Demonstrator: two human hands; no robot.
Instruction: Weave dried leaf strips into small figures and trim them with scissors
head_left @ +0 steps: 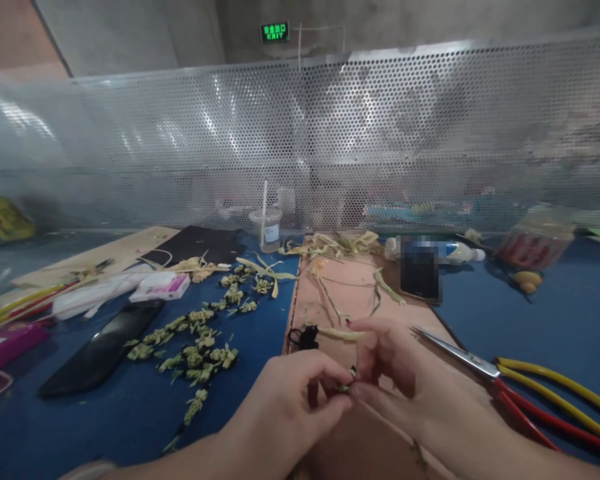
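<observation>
A: Left?
B: Knotted green pieces (200,357) on the blue counter (130,413); the left forearm (220,460) could scatter them.
A: Centre?
B: The left hand (295,393) and right hand (405,380) pinch a half-hidden small green piece (344,387) between them; overtight pulling could tear it.
A: Right?
B: Scissors (480,363), tips near the right hand; careless turning risks a nick.

Only 1 sign is legible: the dark exit sign (275,32) in front of the grey wall (405,23), whose glowing green letters read 安全出口 above EXIT. The label (271,233) on the clear cup (256,221) is too small to read; the jar (536,239) carries blurred red print.
</observation>
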